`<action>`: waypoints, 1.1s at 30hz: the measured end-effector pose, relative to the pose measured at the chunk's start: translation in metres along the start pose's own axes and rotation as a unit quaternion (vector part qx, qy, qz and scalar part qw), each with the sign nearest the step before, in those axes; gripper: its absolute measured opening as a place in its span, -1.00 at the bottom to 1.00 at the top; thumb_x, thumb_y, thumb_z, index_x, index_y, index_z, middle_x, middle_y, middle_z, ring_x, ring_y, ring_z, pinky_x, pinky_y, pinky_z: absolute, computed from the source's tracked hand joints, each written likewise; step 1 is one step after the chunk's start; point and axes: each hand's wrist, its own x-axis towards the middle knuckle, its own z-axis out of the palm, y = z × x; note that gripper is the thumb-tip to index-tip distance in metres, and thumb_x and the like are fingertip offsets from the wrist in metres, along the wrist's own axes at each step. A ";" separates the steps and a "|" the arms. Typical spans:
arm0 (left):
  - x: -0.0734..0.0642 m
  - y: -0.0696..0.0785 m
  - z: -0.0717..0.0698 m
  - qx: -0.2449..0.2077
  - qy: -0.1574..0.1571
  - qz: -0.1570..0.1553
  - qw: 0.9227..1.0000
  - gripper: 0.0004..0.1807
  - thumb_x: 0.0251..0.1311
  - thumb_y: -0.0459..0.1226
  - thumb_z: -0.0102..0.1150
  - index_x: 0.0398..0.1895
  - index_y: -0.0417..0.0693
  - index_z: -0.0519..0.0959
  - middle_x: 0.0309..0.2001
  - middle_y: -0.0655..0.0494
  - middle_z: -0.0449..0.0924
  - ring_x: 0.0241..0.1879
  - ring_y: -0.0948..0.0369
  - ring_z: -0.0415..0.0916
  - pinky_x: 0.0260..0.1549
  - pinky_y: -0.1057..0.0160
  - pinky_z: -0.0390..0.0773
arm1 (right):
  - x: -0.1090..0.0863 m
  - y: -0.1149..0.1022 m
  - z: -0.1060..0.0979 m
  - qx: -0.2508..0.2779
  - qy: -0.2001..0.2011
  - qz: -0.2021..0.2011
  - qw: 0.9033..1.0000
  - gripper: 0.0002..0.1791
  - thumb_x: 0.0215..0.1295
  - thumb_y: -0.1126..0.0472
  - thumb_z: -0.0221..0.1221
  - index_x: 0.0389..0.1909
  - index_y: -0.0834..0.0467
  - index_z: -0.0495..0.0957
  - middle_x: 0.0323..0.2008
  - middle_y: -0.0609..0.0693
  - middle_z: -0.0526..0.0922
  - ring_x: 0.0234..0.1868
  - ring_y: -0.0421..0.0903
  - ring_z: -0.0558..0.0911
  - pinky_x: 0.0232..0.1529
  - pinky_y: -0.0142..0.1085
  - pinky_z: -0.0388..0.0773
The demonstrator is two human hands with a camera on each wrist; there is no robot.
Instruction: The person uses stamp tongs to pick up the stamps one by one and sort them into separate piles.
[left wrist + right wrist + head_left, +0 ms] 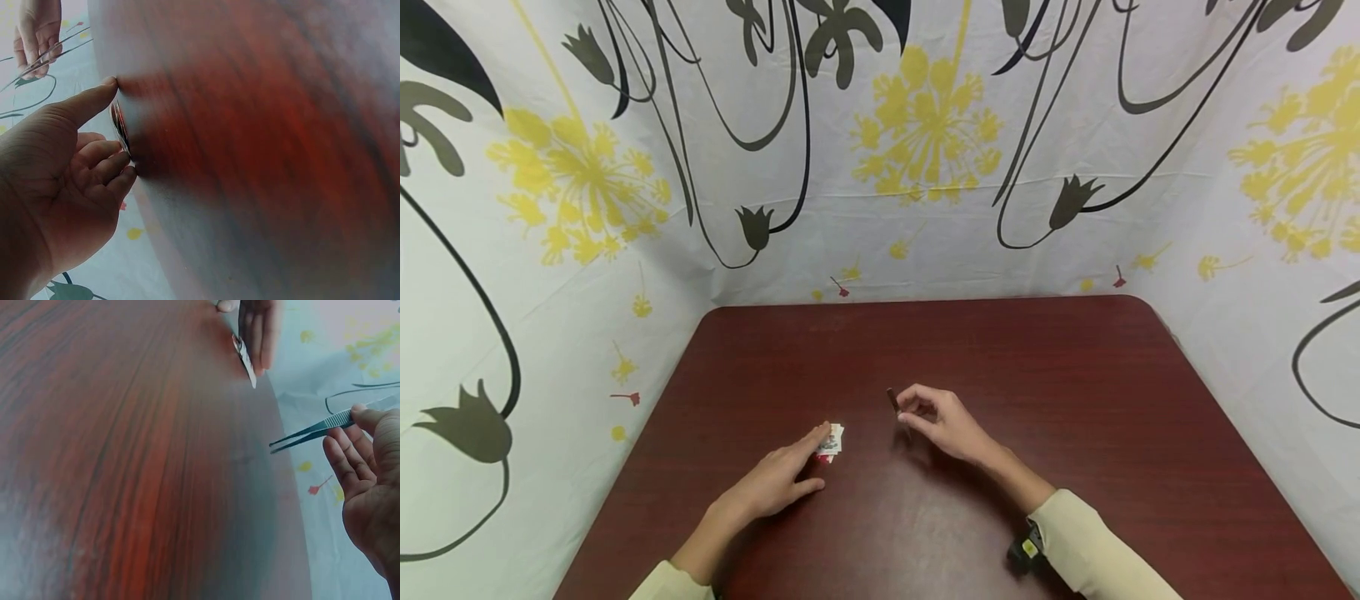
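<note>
A small stack of printed paper pieces [832, 440], white with some red, lies on the table left of centre. My left hand [775, 482] rests its extended fingertips on the stack's left side, thumb held apart. The left wrist view shows the layered edge of the stack [119, 125] between thumb and fingers. To the right, my right hand [951, 423] pinches metal tweezers [334, 423] by the ridged grip. Their two tips are slightly apart, with nothing between them, and point down toward the tabletop, away from the stack.
The dark red-brown wooden table [1000, 350] has rounded far corners. A white cloth [820, 150] with yellow and grey flower prints hangs behind and along both sides. A black wrist device [1026, 547] sits at the right cuff.
</note>
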 end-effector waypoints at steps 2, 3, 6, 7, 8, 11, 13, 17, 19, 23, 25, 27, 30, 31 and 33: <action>0.000 0.000 0.000 0.001 0.000 -0.001 1.000 -0.06 0.42 -0.18 0.40 0.72 -0.08 0.08 0.61 -0.21 0.19 0.53 -0.11 0.27 0.38 -0.25 0.35 | 0.001 -0.001 0.001 0.011 0.004 0.007 1.000 -0.83 0.43 0.37 0.35 -0.01 0.24 0.68 -0.23 0.04 0.77 -0.22 0.00 0.74 -0.12 -0.23 0.70; 0.000 0.001 0.000 0.001 0.000 -0.003 1.000 -0.06 0.42 -0.18 0.40 0.72 -0.07 0.08 0.61 -0.21 0.19 0.53 -0.11 0.27 0.38 -0.24 0.35 | 0.002 -0.001 0.001 0.016 0.005 0.010 1.000 -0.81 0.43 0.38 0.34 0.01 0.27 0.68 -0.22 0.09 0.78 -0.21 0.02 0.75 -0.12 -0.25 0.70; 0.000 0.002 -0.001 -0.001 -0.001 -0.006 1.000 -0.06 0.42 -0.17 0.40 0.72 -0.06 0.09 0.62 -0.20 0.19 0.53 -0.11 0.28 0.38 -0.24 0.35 | 0.004 -0.002 0.003 0.029 0.009 0.017 0.999 -0.78 0.44 0.39 0.33 0.04 0.31 0.68 -0.19 0.22 0.78 -0.21 0.02 0.76 -0.11 -0.28 0.70; 0.001 0.002 -0.001 -0.001 -0.001 -0.007 1.000 -0.05 0.41 -0.17 0.40 0.72 -0.06 0.09 0.62 -0.20 0.19 0.53 -0.11 0.28 0.38 -0.24 0.35 | 0.004 -0.002 0.003 0.033 0.012 0.019 0.999 -0.78 0.44 0.40 0.33 0.05 0.31 0.68 -0.17 0.24 0.77 -0.20 0.01 0.76 -0.10 -0.29 0.70; 0.001 0.002 -0.001 -0.001 -0.002 -0.008 1.000 -0.05 0.41 -0.17 0.40 0.72 -0.06 0.09 0.62 -0.20 0.19 0.53 -0.11 0.28 0.38 -0.25 0.35 | 0.005 -0.002 0.004 0.039 0.014 0.019 0.999 -0.79 0.43 0.40 0.33 0.04 0.31 0.68 -0.16 0.26 0.77 -0.19 0.01 0.76 -0.09 -0.28 0.70; 0.001 0.002 -0.001 -0.002 -0.003 -0.009 1.000 -0.05 0.42 -0.17 0.40 0.73 -0.05 0.08 0.62 -0.21 0.17 0.54 -0.11 0.26 0.38 -0.25 0.35 | 0.007 -0.004 0.006 0.057 0.027 0.017 0.998 -0.85 0.42 0.43 0.34 -0.04 0.29 0.69 -0.13 0.27 0.77 -0.16 0.00 0.76 -0.04 -0.27 0.71; 0.001 0.003 -0.002 -0.002 -0.005 -0.010 1.000 -0.05 0.42 -0.17 0.39 0.73 -0.04 0.06 0.63 -0.20 0.15 0.55 -0.10 0.23 0.39 -0.26 0.33 | 0.009 -0.005 0.007 0.071 0.035 0.017 0.997 -0.87 0.40 0.44 0.34 -0.08 0.29 0.68 -0.11 0.24 0.77 -0.14 0.01 0.76 -0.03 -0.27 0.70; 0.002 0.003 -0.004 -0.009 -0.005 -0.009 1.000 -0.04 0.43 -0.18 0.39 0.74 -0.04 0.05 0.65 -0.19 0.11 0.58 -0.08 0.17 0.40 -0.31 0.29 | 0.012 -0.005 0.008 0.092 0.049 0.014 0.994 -0.90 0.38 0.47 0.35 -0.15 0.30 0.66 -0.12 0.19 0.78 -0.12 0.08 0.78 -0.01 -0.27 0.70; 0.002 0.004 -0.005 -0.012 -0.005 -0.009 1.000 -0.04 0.43 -0.18 0.39 0.74 -0.04 0.04 0.65 -0.18 0.09 0.59 -0.07 0.15 0.40 -0.31 0.29 | 0.013 -0.005 0.008 0.104 0.051 0.012 0.993 -0.91 0.38 0.49 0.34 -0.18 0.31 0.64 -0.12 0.22 0.77 -0.10 0.14 0.78 0.00 -0.26 0.71; 0.004 0.004 -0.005 -0.009 -0.002 -0.007 1.000 -0.04 0.43 -0.18 0.39 0.74 -0.05 0.04 0.66 -0.17 0.08 0.59 -0.06 0.15 0.40 -0.30 0.30 | 0.015 -0.006 0.011 0.114 0.056 0.017 0.992 -0.92 0.37 0.49 0.34 -0.20 0.31 0.65 -0.11 0.23 0.77 -0.08 0.17 0.77 -0.02 -0.24 0.71; 0.004 0.004 -0.005 -0.005 0.001 -0.007 1.000 -0.04 0.43 -0.17 0.39 0.74 -0.05 0.04 0.66 -0.16 0.09 0.59 -0.06 0.16 0.39 -0.31 0.31 | 0.017 -0.006 0.012 0.109 0.061 0.029 0.992 -0.91 0.37 0.48 0.36 -0.18 0.29 0.68 -0.14 0.18 0.78 -0.11 0.12 0.77 -0.05 -0.26 0.71; 0.004 0.005 -0.004 0.000 0.008 -0.006 1.000 -0.04 0.42 -0.18 0.40 0.73 -0.08 0.06 0.64 -0.18 0.12 0.57 -0.08 0.20 0.36 -0.34 0.32 | 0.018 -0.007 0.015 0.099 0.069 0.043 0.992 -0.88 0.35 0.45 0.38 -0.15 0.26 0.71 -0.18 0.13 0.79 -0.14 0.05 0.78 -0.07 -0.29 0.71; 0.005 0.006 -0.004 0.008 0.017 -0.005 1.000 -0.06 0.41 -0.18 0.40 0.71 -0.12 0.09 0.62 -0.22 0.17 0.54 -0.10 0.26 0.34 -0.35 0.35 | 0.021 -0.009 0.019 0.090 0.087 0.059 0.990 -0.86 0.33 0.43 0.41 -0.14 0.27 0.71 -0.23 0.12 0.79 -0.17 0.02 0.79 -0.10 -0.32 0.71; 0.005 0.007 -0.004 0.010 0.019 -0.003 1.000 -0.06 0.41 -0.18 0.40 0.71 -0.13 0.10 0.61 -0.24 0.19 0.53 -0.11 0.28 0.33 -0.34 0.36 | 0.022 -0.009 0.021 0.091 0.093 0.063 0.989 -0.86 0.31 0.44 0.42 -0.14 0.29 0.71 -0.24 0.14 0.79 -0.18 0.04 0.79 -0.11 -0.32 0.71; 0.006 0.008 -0.004 0.015 0.023 -0.003 1.000 -0.08 0.41 -0.18 0.40 0.70 -0.16 0.12 0.59 -0.26 0.22 0.51 -0.13 0.31 0.33 -0.32 0.37 | 0.024 -0.010 0.024 0.096 0.105 0.077 0.987 -0.85 0.30 0.45 0.43 -0.15 0.32 0.71 -0.25 0.18 0.78 -0.19 0.09 0.80 -0.14 -0.33 0.71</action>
